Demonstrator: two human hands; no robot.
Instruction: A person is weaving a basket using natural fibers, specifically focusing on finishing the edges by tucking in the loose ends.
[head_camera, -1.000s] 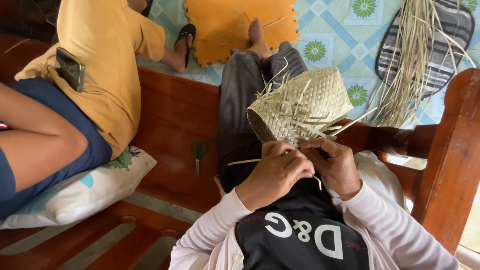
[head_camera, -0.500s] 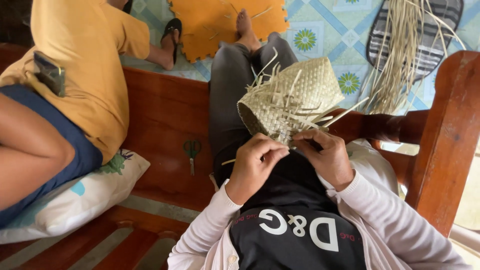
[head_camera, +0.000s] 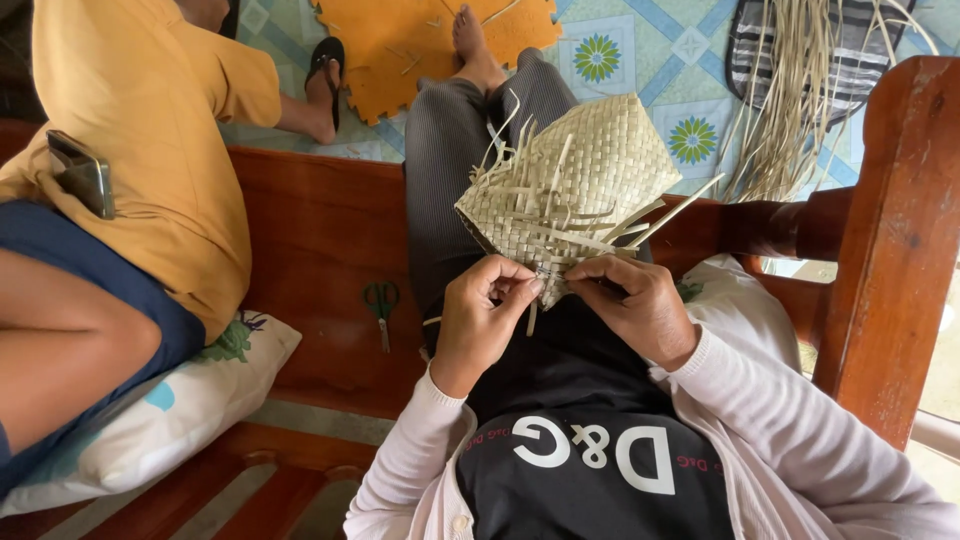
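So we're on a dark red wooden bench (head_camera: 320, 240), that's the surface everyone is sitting on, with a floor (head_camera: 650, 60) of pale blue tiles with green flower patterns up at 12 o'clock. Far left, at 9 o'clock, another person in a mustard yellow shirt (head_camera: 150, 130) and blue shorts sits on a white cushion (head_camera: 150, 420) with a leafy print, a dark phone (head_camera: 80, 172) poking out of a pocket. An orange foam mat (head_camera: 400, 40) with a jigsaw edge lies on the floor at about 11 o'clock. A small pair of green-handled scissors (head_camera: 381, 305) rests on the bench just left of centre.

Dead centre, the left hand (head_camera: 485, 310) is curled, fingertips pinching a thin pale strip at the bottom edge of the weave. The right hand (head_camera: 635, 300), right beside it, is closed too, gripping the lower rim of the half-woven straw basket (head_camera: 585, 190). That basket sits over the wearer's lap, just above both hands at 12 o'clock from them, loose strip ends sticking out all over. Pale pink sleeves, black top with white lettering.

Over at 1 o'clock, a bundle of loose dried strips (head_camera: 790, 100) lies across a striped mat (head_camera: 830, 50). At 3 o'clock is the chunky wooden armrest post (head_camera: 895, 250).
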